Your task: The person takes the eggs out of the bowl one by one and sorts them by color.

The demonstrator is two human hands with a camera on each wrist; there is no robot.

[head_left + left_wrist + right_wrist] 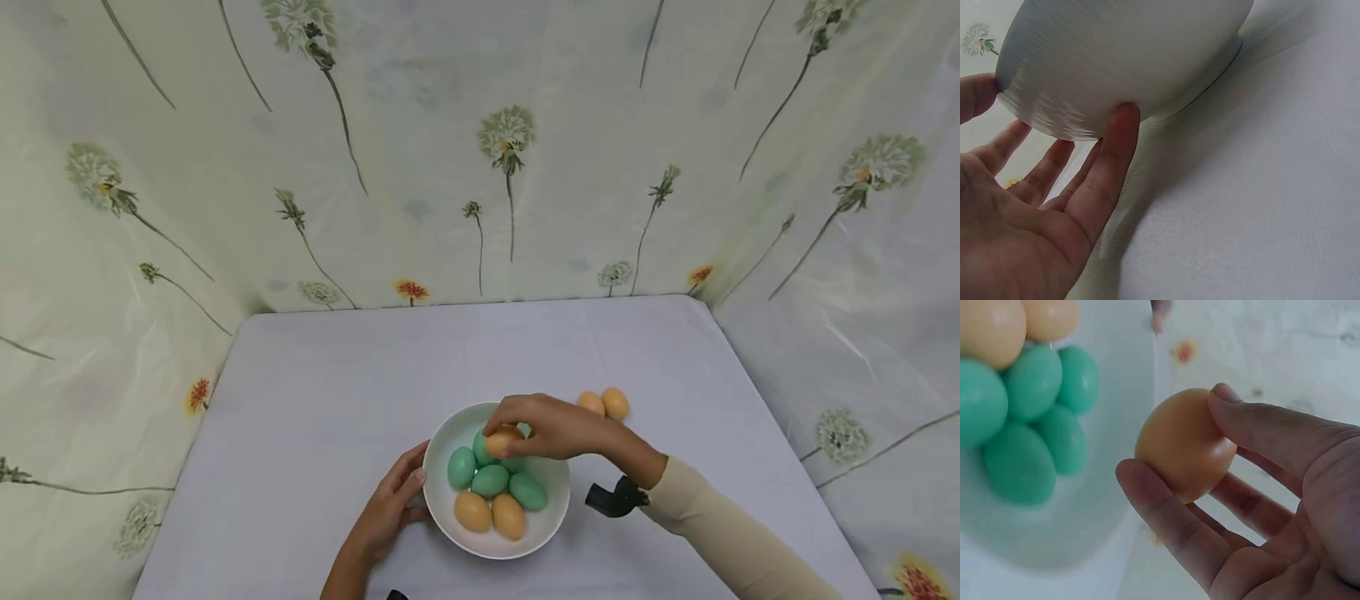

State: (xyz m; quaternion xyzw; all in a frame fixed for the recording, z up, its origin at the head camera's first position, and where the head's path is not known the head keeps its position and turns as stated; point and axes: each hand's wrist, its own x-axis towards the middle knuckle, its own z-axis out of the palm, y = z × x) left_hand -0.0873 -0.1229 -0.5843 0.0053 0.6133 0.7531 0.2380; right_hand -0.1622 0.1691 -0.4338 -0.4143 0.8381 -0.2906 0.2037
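A white bowl (542,521) stands on the table, with several green eggs (490,481) and two orange eggs (472,511) inside. My right hand (555,427) pinches another orange egg (1185,447) between thumb and fingers; in the head view it overlaps the far part of the bowl. The right wrist view shows this egg held clear of the eggs in the bowl. My left hand (386,504) is at the bowl's left side, its spread fingertips (1124,119) resting against the outer wall. Part of the green eggs is hidden under my right hand.
Two more orange eggs (616,403) lie on the white-covered table (337,392), beyond my right forearm. Dandelion-print cloth (420,150) walls in the table at the back and both sides. A black strap end (615,497) hangs by my right wrist.
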